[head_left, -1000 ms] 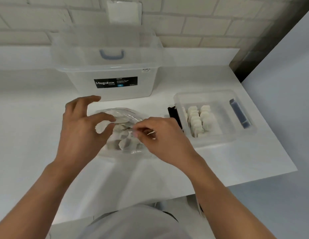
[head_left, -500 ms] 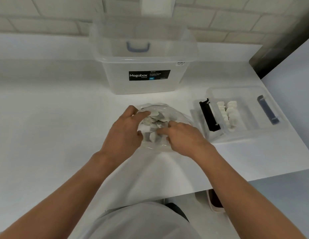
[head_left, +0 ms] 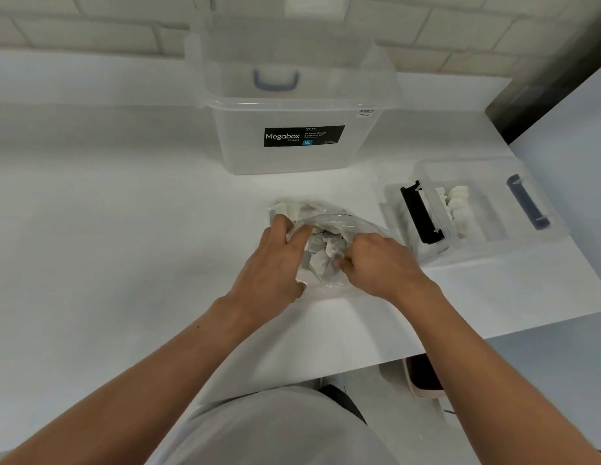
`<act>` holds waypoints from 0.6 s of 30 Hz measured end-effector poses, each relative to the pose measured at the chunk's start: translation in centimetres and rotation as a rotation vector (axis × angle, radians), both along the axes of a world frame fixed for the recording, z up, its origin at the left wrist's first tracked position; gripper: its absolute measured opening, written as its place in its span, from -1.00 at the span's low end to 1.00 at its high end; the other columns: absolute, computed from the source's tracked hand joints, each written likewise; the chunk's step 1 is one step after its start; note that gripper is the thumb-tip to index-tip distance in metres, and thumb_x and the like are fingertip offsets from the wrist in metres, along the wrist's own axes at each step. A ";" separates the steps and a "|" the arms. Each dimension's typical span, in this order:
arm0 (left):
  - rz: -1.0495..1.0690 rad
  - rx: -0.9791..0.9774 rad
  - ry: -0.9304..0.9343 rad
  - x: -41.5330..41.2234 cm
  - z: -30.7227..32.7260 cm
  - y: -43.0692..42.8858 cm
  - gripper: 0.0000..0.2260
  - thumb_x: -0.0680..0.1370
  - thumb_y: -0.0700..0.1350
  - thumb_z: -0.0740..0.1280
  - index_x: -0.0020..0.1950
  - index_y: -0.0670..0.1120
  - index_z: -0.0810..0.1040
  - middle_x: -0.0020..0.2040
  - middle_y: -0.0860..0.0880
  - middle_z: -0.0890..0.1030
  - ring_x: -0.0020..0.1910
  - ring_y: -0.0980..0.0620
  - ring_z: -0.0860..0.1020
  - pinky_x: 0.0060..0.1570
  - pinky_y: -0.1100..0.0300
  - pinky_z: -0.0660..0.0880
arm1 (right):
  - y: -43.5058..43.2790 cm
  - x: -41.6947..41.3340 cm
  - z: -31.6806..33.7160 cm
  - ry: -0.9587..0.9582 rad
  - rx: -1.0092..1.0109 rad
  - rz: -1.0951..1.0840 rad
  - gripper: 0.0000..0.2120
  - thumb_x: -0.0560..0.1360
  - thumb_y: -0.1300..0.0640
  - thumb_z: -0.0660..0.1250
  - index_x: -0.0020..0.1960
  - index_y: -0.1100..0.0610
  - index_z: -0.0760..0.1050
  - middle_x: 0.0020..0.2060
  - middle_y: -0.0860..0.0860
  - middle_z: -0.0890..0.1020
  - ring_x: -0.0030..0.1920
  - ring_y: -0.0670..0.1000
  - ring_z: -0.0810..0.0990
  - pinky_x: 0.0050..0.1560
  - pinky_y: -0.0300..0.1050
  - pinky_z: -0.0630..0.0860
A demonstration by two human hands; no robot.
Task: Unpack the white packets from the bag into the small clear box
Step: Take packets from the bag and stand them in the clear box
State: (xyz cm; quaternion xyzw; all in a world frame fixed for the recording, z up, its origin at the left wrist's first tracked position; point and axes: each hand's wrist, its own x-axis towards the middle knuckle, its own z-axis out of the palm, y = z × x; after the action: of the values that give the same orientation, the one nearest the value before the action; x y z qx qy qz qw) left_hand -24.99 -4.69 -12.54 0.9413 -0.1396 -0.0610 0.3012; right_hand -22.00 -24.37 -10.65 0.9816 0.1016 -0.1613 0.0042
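A clear plastic bag (head_left: pixel 326 223) lies on the white counter, with several white packets (head_left: pixel 320 260) heaped in its open mouth. My left hand (head_left: pixel 275 263) holds the bag's left rim, fingers over the edge. My right hand (head_left: pixel 376 263) reaches into the bag from the right, its fingertips curled among the packets; whether they pinch one is hidden. The small clear box (head_left: pixel 487 203) stands to the right. It holds a row of white packets (head_left: pixel 455 206) between its black latch (head_left: pixel 419 213) and dark blue latch (head_left: pixel 527 206).
A large clear Megabox storage tub (head_left: pixel 292 129) with a blue handle stands behind the bag against a pale brick wall. The white counter (head_left: pixel 107 229) stretches left; its front edge runs diagonally at the lower right, with floor and a shoe beyond it.
The view has shifted, so everything sits further right in frame. My right hand has gone from the bag's rim down among the packets. My left hand has stayed on the bag's left edge.
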 end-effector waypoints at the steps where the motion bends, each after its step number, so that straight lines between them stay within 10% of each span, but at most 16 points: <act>1: -0.004 0.006 0.002 0.0 -0.2 -0.1 -0.11 0.33 -0.20 0.57 0.55 0.07 0.18 0.22 0.02 0.20 0.12 -0.03 0.37 0.09 0.04 0.55 | 0.1 0.0 0.0 -0.009 -0.015 -0.009 -0.71 0.62 -0.09 0.26 -0.07 0.11 0.56 -0.06 0.05 0.62 0.00 0.18 0.63 -0.17 -0.07 0.42; 5: -0.017 0.023 -0.007 0.1 -0.8 -0.1 -0.08 0.33 -0.18 0.57 0.57 0.07 0.15 0.27 0.00 0.23 0.16 -0.04 0.37 0.11 0.01 0.55 | 0.6 -0.1 -0.3 -0.068 0.008 0.013 -0.87 0.55 0.01 0.36 0.05 0.02 0.59 0.02 -0.01 0.64 0.06 0.15 0.64 -0.13 -0.05 0.52; 9: -0.024 0.048 -0.012 0.2 -1.1 -0.1 -0.09 0.34 -0.15 0.58 0.57 0.06 0.16 0.26 0.00 0.22 0.17 -0.04 0.36 0.09 -0.01 0.56 | 0.6 0.1 -0.8 -0.072 0.056 0.085 -0.59 0.49 0.10 0.41 0.31 -0.11 0.51 0.18 -0.06 0.60 0.17 0.15 0.61 -0.04 0.02 0.58; 18: 0.007 0.000 -0.035 0.6 -0.1 0.5 -0.10 0.33 -0.10 0.59 0.56 0.10 0.18 0.26 0.00 0.25 0.13 -0.05 0.36 0.09 0.01 0.53 | 0.9 0.7 0.0 -0.104 0.175 0.192 -0.97 0.55 0.11 0.36 -0.04 -0.01 0.55 0.03 -0.13 0.59 0.05 0.05 0.57 -0.22 -0.09 0.43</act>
State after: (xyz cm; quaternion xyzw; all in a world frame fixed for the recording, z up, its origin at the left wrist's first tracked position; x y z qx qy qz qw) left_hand -24.36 -4.21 -12.66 0.9428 -0.1418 -0.0434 0.2987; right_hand -21.26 -23.49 -10.64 0.9710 0.2084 -0.0998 -0.0607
